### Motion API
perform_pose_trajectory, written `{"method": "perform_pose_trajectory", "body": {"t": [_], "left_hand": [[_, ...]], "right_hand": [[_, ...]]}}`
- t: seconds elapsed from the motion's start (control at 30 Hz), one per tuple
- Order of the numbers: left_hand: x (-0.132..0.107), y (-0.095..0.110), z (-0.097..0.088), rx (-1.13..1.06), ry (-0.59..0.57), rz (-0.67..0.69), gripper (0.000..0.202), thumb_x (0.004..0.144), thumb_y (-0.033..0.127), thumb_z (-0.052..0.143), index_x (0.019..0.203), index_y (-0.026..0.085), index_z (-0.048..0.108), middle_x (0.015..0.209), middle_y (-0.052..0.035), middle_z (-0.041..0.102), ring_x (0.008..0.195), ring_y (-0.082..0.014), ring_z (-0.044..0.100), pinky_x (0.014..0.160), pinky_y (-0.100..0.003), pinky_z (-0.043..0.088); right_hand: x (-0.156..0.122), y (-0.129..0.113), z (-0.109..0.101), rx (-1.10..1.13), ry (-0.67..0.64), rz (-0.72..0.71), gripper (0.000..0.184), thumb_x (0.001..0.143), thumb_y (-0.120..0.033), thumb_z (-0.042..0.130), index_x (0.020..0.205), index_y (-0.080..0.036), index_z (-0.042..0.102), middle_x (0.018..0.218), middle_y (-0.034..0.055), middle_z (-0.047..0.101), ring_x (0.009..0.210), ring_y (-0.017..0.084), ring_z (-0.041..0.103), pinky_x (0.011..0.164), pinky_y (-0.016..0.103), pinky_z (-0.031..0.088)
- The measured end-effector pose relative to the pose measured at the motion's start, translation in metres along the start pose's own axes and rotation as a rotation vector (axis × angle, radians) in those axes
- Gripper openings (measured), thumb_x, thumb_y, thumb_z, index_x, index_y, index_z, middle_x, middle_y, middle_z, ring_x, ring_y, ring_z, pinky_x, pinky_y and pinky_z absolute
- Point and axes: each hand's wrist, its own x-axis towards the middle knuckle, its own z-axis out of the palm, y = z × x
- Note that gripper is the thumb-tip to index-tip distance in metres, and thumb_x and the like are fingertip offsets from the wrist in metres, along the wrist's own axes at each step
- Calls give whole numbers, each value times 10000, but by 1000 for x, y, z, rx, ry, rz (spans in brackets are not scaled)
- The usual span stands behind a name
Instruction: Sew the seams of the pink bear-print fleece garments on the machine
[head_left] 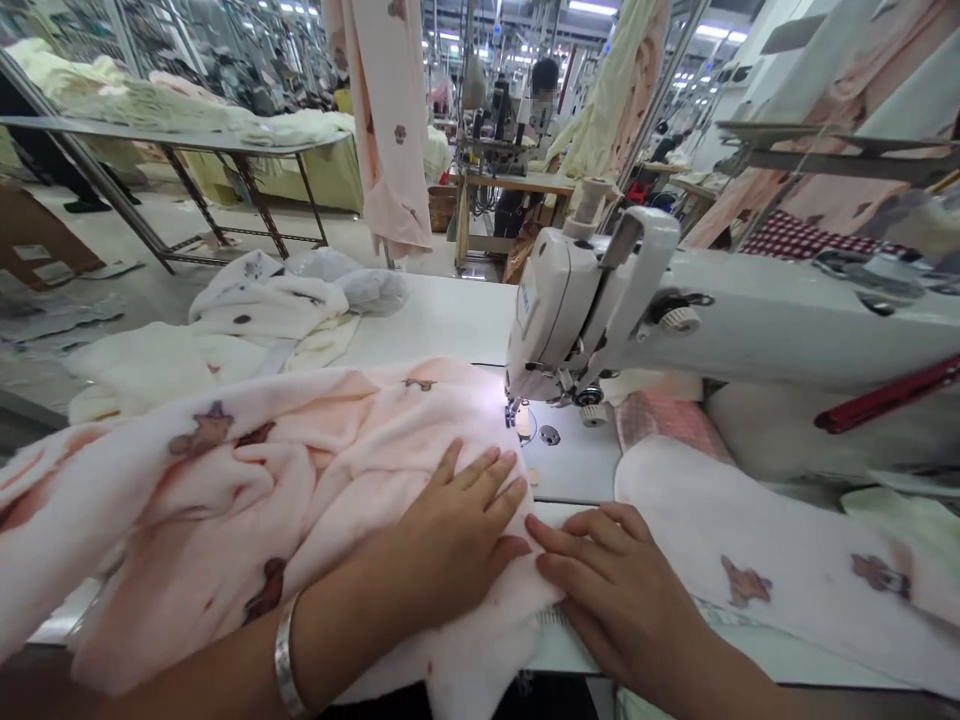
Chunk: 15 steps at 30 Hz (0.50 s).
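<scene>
A pale pink fleece cloth (300, 480) with brown star-shaped prints lies bunched on the white sewing table (435, 330). My left hand (457, 530) rests flat on it with the fingers spread, a silver bangle (283, 655) on the wrist. Close beside it, my right hand (607, 590) lies flat on the cloth's near edge, fingertips pointing left. The cloth's far edge reaches the presser foot (514, 415) of the white industrial sewing machine (577, 320), a little beyond both hands. A paler printed fleece strip (757, 570) lies to the right of my right hand.
A pile of white fleece (247, 320) and a plastic bag (352, 285) lie on the table's far left. A pink checked cloth (667, 420) sits behind the machine's needle area. Printed fabrics hang overhead. A co-worker (544, 100) sits at another machine beyond.
</scene>
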Motion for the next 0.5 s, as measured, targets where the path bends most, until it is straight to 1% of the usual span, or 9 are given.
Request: {"method": "perform_pose_trajectory", "body": {"t": [0.07,0.13,0.2,0.23,0.3,0.37,0.4,0.5], "left_hand": [[-1,4,-3,6,-4,72,317,939,304,380,1191,184,529,1348,-93,466,1270,-256,378,1082,-540,173],[-3,14,-4,33,-16,141,238,928,244,397,1033,196,605,1251,-75,549,1210,-242,442,1091,-546,126],[-6,28,0,64,4,115,220,920,271,418,976,192,616,1170,-76,596,1150,-257,488,1079,-567,121],[-8,35,4,76,39,76,231,920,307,422,989,190,609,1159,-80,602,1132,-270,498,1067,-578,131],[-13,43,12,104,154,24,261,926,358,410,1026,199,591,1180,-86,594,1123,-285,502,1048,-595,123],[-15,43,19,131,232,52,260,939,358,386,1046,217,577,1212,-83,577,1136,-276,494,1051,-598,78],[-15,41,20,134,233,70,266,944,362,374,1065,224,567,1227,-78,567,1149,-270,484,1056,-594,60],[-12,25,13,80,110,78,288,952,383,352,1112,224,531,1295,-63,515,1201,-255,436,1067,-576,82]], "right_hand": [[0,-1,-2,2,-14,-10,152,833,-122,470,897,-174,597,1116,21,653,849,170,531,811,394,326],[0,-2,-6,9,-20,-28,175,830,-97,449,886,-159,602,1088,44,659,850,173,535,817,400,346],[-1,-4,-10,6,-20,-53,180,825,-82,449,869,-141,613,1062,74,660,847,177,540,798,390,380],[-2,-5,-13,0,-18,-61,170,828,-88,463,872,-137,620,1052,85,660,839,180,544,778,379,399],[-4,-5,-16,-33,-12,-73,151,838,-121,505,911,-139,636,1024,92,668,807,180,553,721,350,433],[-6,-3,-16,-84,-13,-93,149,846,-160,537,949,-151,643,977,82,683,762,175,564,671,327,451],[-6,-2,-15,-110,-14,-109,146,850,-167,538,947,-159,647,952,73,689,743,172,566,657,320,453],[0,5,-9,-130,-9,-140,158,862,-149,506,922,-171,651,873,53,685,710,165,554,638,315,432]]}}
